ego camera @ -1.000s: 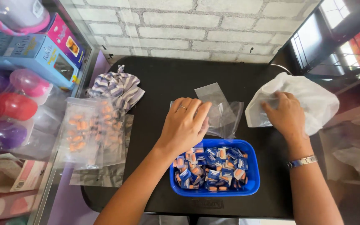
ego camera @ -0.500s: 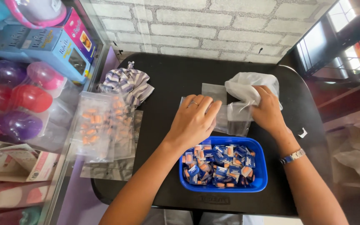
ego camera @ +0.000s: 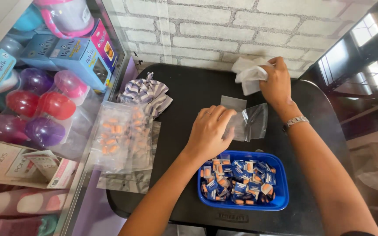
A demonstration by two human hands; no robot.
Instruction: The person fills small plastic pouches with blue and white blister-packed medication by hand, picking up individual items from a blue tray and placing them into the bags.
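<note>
The left hand (ego camera: 208, 131) pinches a clear plastic bag (ego camera: 250, 122) on the black counter (ego camera: 189, 91); the right hand (ego camera: 277, 81) has its fingers closed around crumpled white plastic (ego camera: 249, 75), beyond the blue tray (ego camera: 281, 194).

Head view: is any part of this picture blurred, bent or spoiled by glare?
Head view: the hands, left and right, and the blue tray look sharp; the brick wall lines curve from wide-angle distortion; the window at upper right is overexposed; reflections in the glass cabinet haze the packets there.
</note>
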